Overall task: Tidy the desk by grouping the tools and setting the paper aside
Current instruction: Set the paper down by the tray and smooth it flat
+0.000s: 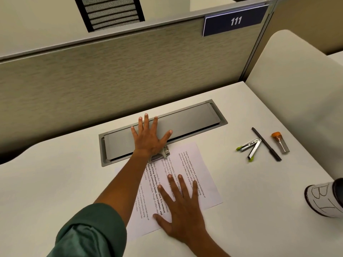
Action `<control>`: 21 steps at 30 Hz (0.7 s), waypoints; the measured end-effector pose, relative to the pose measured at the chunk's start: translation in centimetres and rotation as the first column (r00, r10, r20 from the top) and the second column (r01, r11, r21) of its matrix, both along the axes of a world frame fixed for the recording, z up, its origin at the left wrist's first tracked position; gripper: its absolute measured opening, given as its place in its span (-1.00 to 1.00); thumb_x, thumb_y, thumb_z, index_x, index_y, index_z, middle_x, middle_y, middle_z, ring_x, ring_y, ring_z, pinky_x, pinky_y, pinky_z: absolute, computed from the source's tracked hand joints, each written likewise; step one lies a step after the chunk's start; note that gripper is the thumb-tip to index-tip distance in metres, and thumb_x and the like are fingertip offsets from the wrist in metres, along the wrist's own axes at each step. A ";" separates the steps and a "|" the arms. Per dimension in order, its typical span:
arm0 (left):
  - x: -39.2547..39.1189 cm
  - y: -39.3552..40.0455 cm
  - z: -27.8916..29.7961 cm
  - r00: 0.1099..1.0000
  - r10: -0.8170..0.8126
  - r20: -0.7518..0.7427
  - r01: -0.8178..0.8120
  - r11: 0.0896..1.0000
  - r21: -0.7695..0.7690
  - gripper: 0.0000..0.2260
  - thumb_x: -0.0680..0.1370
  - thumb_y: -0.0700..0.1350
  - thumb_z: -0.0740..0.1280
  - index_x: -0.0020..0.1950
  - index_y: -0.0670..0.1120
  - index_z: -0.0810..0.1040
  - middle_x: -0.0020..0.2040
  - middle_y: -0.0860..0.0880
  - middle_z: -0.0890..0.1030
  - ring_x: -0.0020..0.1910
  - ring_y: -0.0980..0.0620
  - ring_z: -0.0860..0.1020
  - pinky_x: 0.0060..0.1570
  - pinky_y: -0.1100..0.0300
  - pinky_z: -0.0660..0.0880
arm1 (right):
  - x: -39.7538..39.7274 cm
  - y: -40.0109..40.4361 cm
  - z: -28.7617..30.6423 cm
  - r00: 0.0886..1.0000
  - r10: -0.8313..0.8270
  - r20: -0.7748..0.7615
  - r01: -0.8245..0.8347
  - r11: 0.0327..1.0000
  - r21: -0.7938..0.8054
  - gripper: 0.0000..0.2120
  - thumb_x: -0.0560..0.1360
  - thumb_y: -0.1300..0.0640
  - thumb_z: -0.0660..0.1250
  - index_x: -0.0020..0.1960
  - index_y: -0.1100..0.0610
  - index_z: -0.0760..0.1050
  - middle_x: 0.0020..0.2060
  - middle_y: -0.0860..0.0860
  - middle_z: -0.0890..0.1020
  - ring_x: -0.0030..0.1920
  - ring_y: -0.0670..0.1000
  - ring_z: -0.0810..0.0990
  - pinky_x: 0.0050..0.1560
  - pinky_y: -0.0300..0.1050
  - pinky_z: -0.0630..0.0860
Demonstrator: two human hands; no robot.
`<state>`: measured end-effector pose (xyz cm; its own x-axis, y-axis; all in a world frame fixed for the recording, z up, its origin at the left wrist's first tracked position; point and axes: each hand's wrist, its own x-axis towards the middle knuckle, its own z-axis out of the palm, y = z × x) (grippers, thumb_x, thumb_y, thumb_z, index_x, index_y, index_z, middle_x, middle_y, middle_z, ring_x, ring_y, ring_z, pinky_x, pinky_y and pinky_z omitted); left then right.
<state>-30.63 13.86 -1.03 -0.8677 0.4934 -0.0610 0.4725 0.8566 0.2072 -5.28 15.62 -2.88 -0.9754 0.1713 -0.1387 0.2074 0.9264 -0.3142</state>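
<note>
The printed paper [185, 175] lies flat on the white table [55, 191] near the middle of the view, turned at an angle so its lines of text run roughly from 11 o'clock toward 5 o'clock. More than one sheet seems to be there, one edge showing past another at the 7 o'clock side. The right hand [182, 206] lies palm down on the paper's near part, fingers straight and spread, gripping nothing. At the paper's 11 o'clock corner a metal stapler [163, 153] sits over the edge, mostly hidden beneath the left wrist. The left hand [150, 138] reaches out past it, palm down with fingers fanned wide; its fingers rest on the grey cable hatch [185, 119] set into the table, and the heel of the hand presses down over the stapler. It curls around nothing.

At 3 o'clock from the paper, well apart from it, the small tools lie grouped: a silver staple remover [250, 147] with green tips, opened in a V; just beside it a dark pen [266, 144] lying along the 11-to-5 line and touching or nearly touching the remover's hinge; and beyond the pen a clear tube with an orange cap [280, 142].

At the 4 o'clock edge of the view stands a white cup [323, 200] with handwritten letters. A beige partition [92, 75] runs behind the table, bearing a blue plate reading 111 [234, 21]. A green sleeve [89, 232] covers the left upper arm.
</note>
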 end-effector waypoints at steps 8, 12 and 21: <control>-0.2 0.5 -0.5 0.996 0.009 0.084 -0.006 1.000 -0.030 -0.17 0.45 0.50 -0.11 0.59 0.05 -0.05 0.61 -0.10 -0.14 0.58 -0.14 -0.19 0.48 -0.29 -0.14 | -0.1 0.1 0.1 1.000 -0.001 -0.006 0.001 1.000 0.003 -0.21 0.40 -0.51 0.00 0.53 -0.16 0.11 0.56 0.00 0.08 0.53 0.18 0.09 0.35 0.47 0.09; -0.4 0.5 -1.0 0.993 0.013 0.115 -0.006 0.998 -0.061 -0.19 0.46 0.49 -0.12 0.59 0.07 -0.08 0.61 -0.11 -0.18 0.57 -0.14 -0.22 0.48 -0.29 -0.16 | 0.0 0.1 0.0 1.000 0.004 -0.004 -0.004 1.000 -0.004 -0.22 0.41 -0.51 0.00 0.53 -0.16 0.10 0.56 0.00 0.07 0.53 0.18 0.08 0.34 0.47 0.09; -0.6 0.6 -1.5 0.990 0.012 0.140 -0.001 0.997 -0.078 -0.19 0.46 0.50 -0.12 0.59 0.10 -0.14 0.60 -0.10 -0.25 0.56 -0.14 -0.27 0.46 -0.31 -0.20 | 0.1 0.1 0.1 1.000 0.003 -0.017 -0.003 1.000 -0.001 -0.22 0.42 -0.50 0.02 0.53 -0.15 0.10 0.56 0.01 0.07 0.54 0.18 0.07 0.36 0.48 0.09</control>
<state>-31.27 14.45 -2.57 -0.8511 0.4768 -0.2198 0.4378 0.8756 0.2041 -5.18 15.76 -2.75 -0.9781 0.1684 -0.1222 0.1993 0.9268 -0.3182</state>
